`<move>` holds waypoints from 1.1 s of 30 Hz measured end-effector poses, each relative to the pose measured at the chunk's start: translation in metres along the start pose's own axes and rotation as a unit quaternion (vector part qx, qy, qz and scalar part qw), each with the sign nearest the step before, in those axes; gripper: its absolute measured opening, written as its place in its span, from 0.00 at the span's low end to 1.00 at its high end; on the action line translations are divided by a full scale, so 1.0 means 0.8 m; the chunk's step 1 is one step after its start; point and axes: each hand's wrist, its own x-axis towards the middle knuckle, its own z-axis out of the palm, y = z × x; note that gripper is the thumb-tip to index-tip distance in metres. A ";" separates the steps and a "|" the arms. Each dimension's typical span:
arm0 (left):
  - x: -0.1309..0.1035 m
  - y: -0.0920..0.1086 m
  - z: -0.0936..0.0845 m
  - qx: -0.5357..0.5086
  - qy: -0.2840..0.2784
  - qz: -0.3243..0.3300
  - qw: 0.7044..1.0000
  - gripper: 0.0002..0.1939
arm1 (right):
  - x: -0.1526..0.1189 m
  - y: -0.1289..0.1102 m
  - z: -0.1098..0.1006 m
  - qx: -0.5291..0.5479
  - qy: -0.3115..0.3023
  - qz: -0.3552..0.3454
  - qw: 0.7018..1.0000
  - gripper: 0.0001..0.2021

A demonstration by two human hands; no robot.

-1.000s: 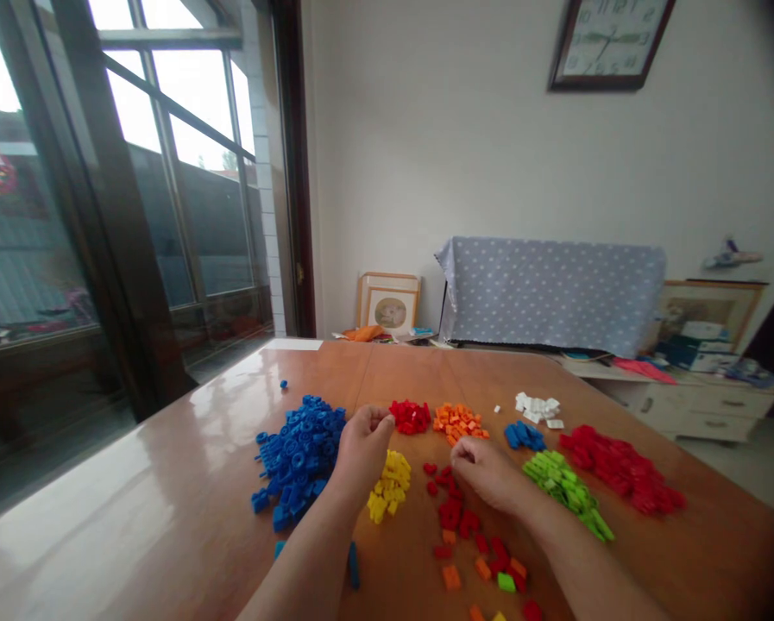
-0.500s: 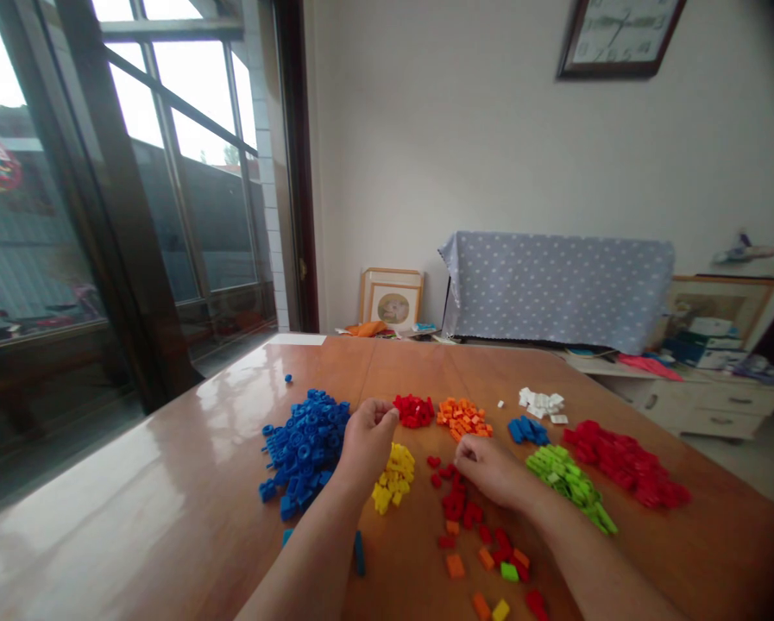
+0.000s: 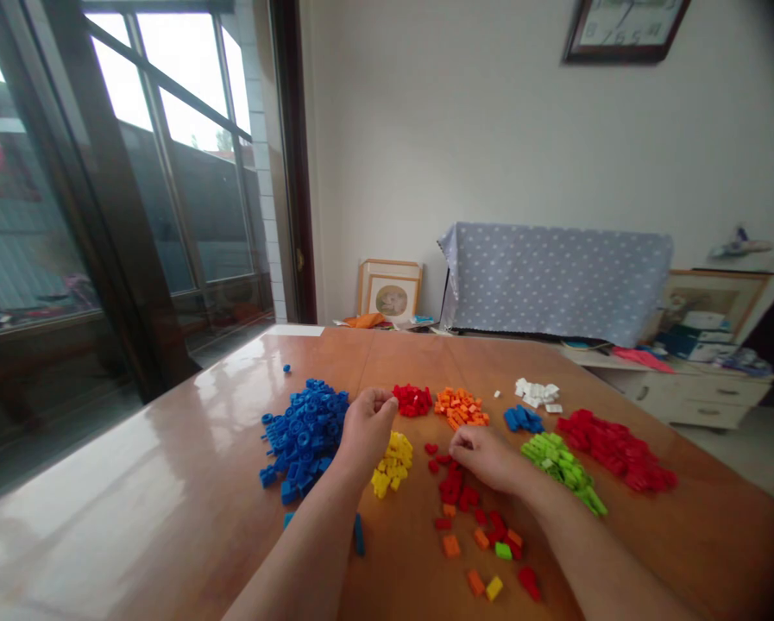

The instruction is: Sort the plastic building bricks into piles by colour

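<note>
My left hand (image 3: 370, 424) is closed, thumb and fingers pinched together, just left of a small pile of red bricks (image 3: 412, 400). A heap of blue bricks (image 3: 305, 431) lies to its left, and yellow bricks (image 3: 393, 464) sit on the table at its right. Whatever the pinch holds is too small to make out. My right hand (image 3: 483, 453) is closed too, its fingertips down at the upper edge of loose red bricks (image 3: 452, 485). What lies between those fingers is hidden. Orange bricks (image 3: 460, 407) are piled just beyond this hand.
Green bricks (image 3: 561, 464) and a long red pile (image 3: 619, 450) lie right of my right arm. Farther back are flat blue bricks (image 3: 523, 420) and white bricks (image 3: 537, 393). Scattered orange pieces (image 3: 450, 546) and a yellow brick (image 3: 493, 588) lie near the front of the wooden table (image 3: 166, 483).
The view has tilted slightly down, so the scene sits a little higher. Both hands keep nearly the same closed pose and place over the bricks.
</note>
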 end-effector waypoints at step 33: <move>0.002 -0.005 0.000 0.012 -0.002 -0.003 1.000 0.15 | -0.011 -0.001 -0.010 -0.046 0.002 0.002 0.999 0.04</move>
